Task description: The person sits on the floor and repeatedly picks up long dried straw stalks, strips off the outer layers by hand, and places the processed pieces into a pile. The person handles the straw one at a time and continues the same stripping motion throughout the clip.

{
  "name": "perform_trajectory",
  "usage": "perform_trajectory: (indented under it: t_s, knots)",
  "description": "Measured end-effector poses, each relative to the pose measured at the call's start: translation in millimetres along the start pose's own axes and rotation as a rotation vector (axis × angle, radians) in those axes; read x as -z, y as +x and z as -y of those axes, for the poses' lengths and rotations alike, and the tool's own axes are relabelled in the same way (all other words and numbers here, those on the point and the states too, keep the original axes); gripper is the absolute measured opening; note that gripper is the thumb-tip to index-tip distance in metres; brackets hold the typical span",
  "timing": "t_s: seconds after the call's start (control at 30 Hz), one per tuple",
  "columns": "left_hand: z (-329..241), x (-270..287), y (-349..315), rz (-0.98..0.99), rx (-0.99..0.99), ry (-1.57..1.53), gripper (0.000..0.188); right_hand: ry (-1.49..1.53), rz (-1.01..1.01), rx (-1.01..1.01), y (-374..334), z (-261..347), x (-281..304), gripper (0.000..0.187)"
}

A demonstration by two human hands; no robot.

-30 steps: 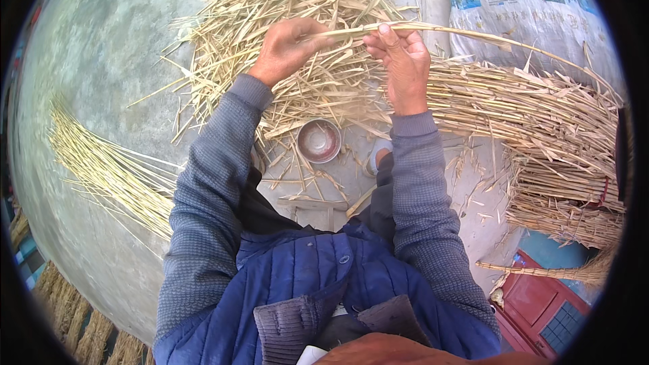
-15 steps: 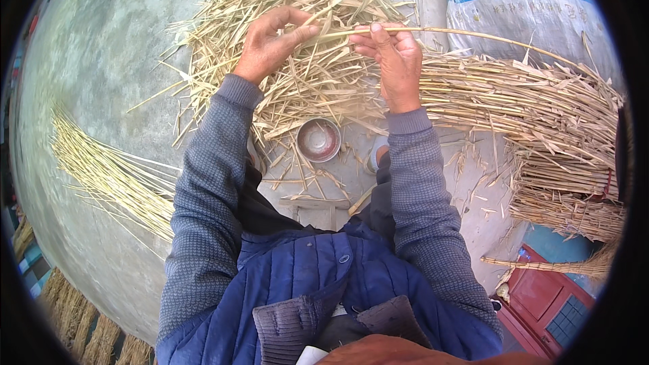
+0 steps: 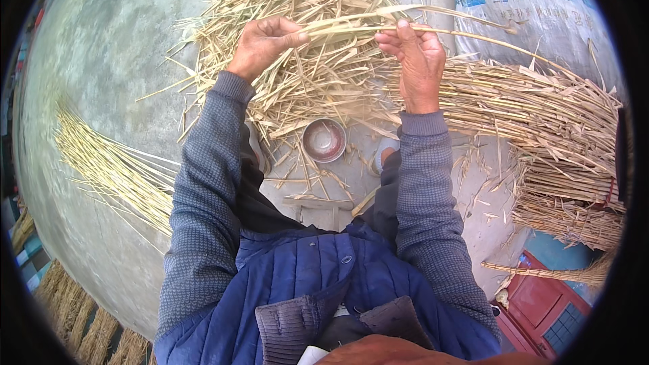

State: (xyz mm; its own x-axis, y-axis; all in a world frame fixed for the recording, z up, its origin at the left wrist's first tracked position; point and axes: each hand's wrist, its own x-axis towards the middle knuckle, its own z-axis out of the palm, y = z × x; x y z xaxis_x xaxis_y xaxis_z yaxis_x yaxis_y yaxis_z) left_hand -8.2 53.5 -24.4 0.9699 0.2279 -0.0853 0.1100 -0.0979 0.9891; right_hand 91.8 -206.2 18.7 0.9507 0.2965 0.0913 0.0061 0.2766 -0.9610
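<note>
A long dry plant stalk (image 3: 497, 38) runs across in front of me, bending down to the right over the bundle of stalks. My right hand (image 3: 418, 61) pinches it between thumb and fingers. My left hand (image 3: 266, 45) is closed on its left end, where a long pale leaf (image 3: 358, 19) spreads off the stalk and reaches right above my right hand. Below both hands lies a heap of dry leaf strips (image 3: 318, 88). Exactly which pieces sit between the left fingers is hidden.
A metal bowl (image 3: 324, 140) stands between my feet. At right lie a thick bundle of stalks (image 3: 520, 105) and a printed sack (image 3: 541, 20). Peeled stalks (image 3: 111, 165) lie at left. A red piece of furniture (image 3: 541, 297) and a straw broom (image 3: 568, 274) are at lower right.
My right hand has shifted right, widening the gap from the left hand. The long leaf has dropped lower, nearer the stalk. The whole view has shifted slightly.
</note>
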Motion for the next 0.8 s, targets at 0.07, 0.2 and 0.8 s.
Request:
perform_trajectory:
  t_s: [0.07,0.2,0.8]
  knots:
    - [-1.2,21.4,4.4,-0.247,-0.059,-0.488,0.016,-0.011,-0.021,-0.016,-1.4,0.7,4.2,0.027]
    - [9.0,45.2,8.5,-0.403,-0.126,-0.296,0.021,-0.019,-0.049,-0.029,0.5,0.4,11.4,0.027]
    - [7.4,-2.1,5.4,-0.054,-0.108,0.261,0.022,-0.017,-0.149,-0.019,4.8,-8.1,6.0,0.024]
